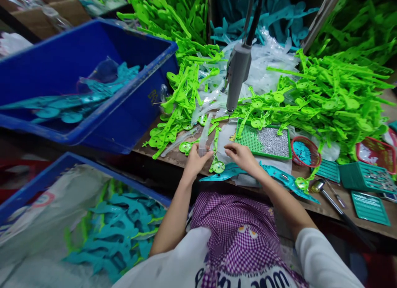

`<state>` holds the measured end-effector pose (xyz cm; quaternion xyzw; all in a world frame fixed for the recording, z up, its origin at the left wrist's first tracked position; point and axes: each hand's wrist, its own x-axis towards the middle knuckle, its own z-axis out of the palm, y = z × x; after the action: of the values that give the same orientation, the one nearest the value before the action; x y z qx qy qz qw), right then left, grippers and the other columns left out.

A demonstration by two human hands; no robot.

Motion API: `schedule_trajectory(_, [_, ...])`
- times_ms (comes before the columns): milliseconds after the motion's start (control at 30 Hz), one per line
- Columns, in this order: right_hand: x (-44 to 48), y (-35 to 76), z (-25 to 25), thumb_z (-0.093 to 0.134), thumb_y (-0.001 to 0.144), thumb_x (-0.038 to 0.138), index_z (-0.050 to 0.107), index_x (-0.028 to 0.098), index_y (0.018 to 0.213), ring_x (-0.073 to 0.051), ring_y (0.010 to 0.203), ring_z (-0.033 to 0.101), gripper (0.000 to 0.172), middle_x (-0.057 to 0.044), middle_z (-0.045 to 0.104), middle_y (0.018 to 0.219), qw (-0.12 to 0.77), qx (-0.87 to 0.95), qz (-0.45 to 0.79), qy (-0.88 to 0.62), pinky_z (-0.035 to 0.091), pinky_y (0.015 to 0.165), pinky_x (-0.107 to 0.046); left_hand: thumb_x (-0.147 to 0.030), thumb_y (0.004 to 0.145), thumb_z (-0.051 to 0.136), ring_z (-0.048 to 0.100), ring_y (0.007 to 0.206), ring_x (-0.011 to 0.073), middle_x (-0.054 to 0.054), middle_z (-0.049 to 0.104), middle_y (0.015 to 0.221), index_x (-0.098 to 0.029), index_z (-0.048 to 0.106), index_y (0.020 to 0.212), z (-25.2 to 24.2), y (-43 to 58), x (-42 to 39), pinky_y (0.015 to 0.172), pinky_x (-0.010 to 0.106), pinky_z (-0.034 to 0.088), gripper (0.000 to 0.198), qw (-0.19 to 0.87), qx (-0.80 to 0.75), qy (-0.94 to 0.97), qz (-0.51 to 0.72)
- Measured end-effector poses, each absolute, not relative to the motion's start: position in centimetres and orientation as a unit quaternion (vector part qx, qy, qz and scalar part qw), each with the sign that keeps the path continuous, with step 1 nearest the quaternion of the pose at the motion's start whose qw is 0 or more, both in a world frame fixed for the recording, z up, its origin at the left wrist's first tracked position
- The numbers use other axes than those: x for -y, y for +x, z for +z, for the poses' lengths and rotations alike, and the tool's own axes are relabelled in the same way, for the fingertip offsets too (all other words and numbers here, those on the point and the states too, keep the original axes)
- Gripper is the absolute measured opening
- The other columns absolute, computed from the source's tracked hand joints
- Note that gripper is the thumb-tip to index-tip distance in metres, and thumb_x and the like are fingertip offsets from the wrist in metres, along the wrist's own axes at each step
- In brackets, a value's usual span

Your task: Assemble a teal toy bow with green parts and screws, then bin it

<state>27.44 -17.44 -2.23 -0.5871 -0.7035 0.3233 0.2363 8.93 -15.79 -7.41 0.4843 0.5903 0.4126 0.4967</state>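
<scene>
Seemingly mid-assembly, the left hand (194,163) holds a translucent piece (205,133), the right hand's (241,154) grip is unclear, and fitting likely needs alignment.

White shirt (169,259) was worn, sleeves (319,255) ended near elbows; dark lettering (265,278) was printed across front. Over it purple-and-white checked apron (229,217) was layered, decorated with small white-and-orange motif (247,231). Left hand (194,160) and right hand (242,155) were seen bare.

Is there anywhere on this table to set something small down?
A thin strip of table along the front edge, between the upper blue bin and left hand. Also a small patch of white paper, left of the screw tray. Heaped green parts crowd the back; baskets and trays crowd the right.
</scene>
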Motion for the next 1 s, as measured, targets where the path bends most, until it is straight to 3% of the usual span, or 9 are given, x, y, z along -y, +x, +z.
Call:
schedule_trajectory(100, [19.1, 28.3, -1.6, 0.051, 0.094, 0.029, 0.07, 0.018, 0.108, -0.017, 0.087, 0.068, 0.026, -0.008, 0.075, 0.1, 0.317, 0.686, 0.321, -0.571, 0.051, 0.08, -0.029, -0.047, 0.079, 0.063, 0.066, 0.077, 0.0158, 0.006, 0.067, 0.1, -0.02, 0.051, 0.094, -7.3, 8.2, 16.8, 0.072, 0.03, 0.057, 0.032, 0.533, -0.557, 0.38, 0.511])
schedule_trajectory(200, [19.8, 28.3, -2.2, 0.051, 0.095, 0.03, 0.07, 0.018, 0.105, -0.018, 0.089, 0.067, 0.025, -0.008, 0.073, 0.1, 0.312, 0.707, 0.277, -0.571, 0.05, 0.083, -0.029, -0.05, 0.081, 0.056, 0.066, 0.084, 0.016, 0.004, 0.067, 0.098, -0.02, 0.055, 0.093, -6.8, 7.5, 17.8, 0.074, 0.028, 0.057, 0.032, 0.543, -0.539, 0.332, 0.551])
schedule_trajectory(367, [20.6, 28.5, -3.8, 0.047, 0.097, 0.028, 0.069, 0.018, 0.108, -0.02, 0.096, 0.065, 0.026, -0.009, 0.071, 0.103, 0.267, 0.718, 0.229, -0.6, 0.048, 0.086, -0.031, -0.051, 0.069, 0.071, 0.065, 0.102, 0.0224, 0.007, 0.071, 0.102, -0.016, 0.066, 0.098, -6.7, 7.0, 18.1, 0.086, 0.03, 0.054, 0.045, 0.536, -0.565, 0.387, 0.494])
schedule_trajectory(567, [20.8, 28.0, -4.9, 0.05, 0.097, 0.027, 0.067, 0.018, 0.113, -0.021, 0.101, 0.063, 0.025, -0.01, 0.069, 0.108, 0.217, 0.763, 0.241, -0.56, 0.047, 0.088, -0.032, -0.049, 0.053, 0.084, 0.067, 0.074, 0.0179, 0.004, 0.071, 0.086, -0.015, 0.058, 0.118, -7.2, 7.6, 16.2, 0.069, 0.031, 0.056, 0.078, 0.62, -0.531, 0.391, 0.425])
schedule_trajectory(733, [20.6, 27.3, -5.0, 0.047, 0.097, 0.02, 0.065, 0.019, 0.122, -0.021, 0.109, 0.061, 0.031, -0.012, 0.067, 0.118, 0.182, 0.793, 0.215, -0.54, 0.046, 0.093, -0.034, -0.045, 0.054, 0.085, 0.066, 0.07, 0.0158, 0.004, 0.069, 0.085, -0.015, 0.06, 0.111, -6.9, 6.8, 15.6, 0.063, 0.029, 0.057, 0.069, 0.642, -0.522, 0.404, 0.389])
schedule_trajectory(900, [19.4, 26.2, -4.5, 0.039, 0.093, 0.006, 0.048, 0.024, 0.143, -0.025, 0.11, 0.06, 0.053, -0.013, 0.055, 0.139, 0.041, 0.847, 0.149, -0.508, 0.046, 0.09, -0.039, -0.043, 0.058, 0.084, 0.067, 0.069, 0.0159, 0.004, 0.069, 0.085, -0.015, 0.061, 0.108, -7.0, 6.3, 15.7, 0.061, 0.029, 0.059, 0.062, 0.63, -0.534, 0.399, 0.398])
schedule_trajectory(1000, [18.7, 25.8, -4.6, 0.039, 0.094, 0.009, 0.048, 0.023, 0.142, -0.026, 0.11, 0.059, 0.051, -0.013, 0.056, 0.137, 0.0, 0.86, 0.123, -0.495, 0.048, 0.089, -0.038, -0.039, 0.059, 0.083, 0.066, 0.067, 0.0141, 0.001, 0.067, 0.08, -0.015, 0.062, 0.108, -7.2, 6.6, 15.9, 0.06, 0.027, 0.059, 0.059, 0.636, -0.535, 0.391, 0.395])
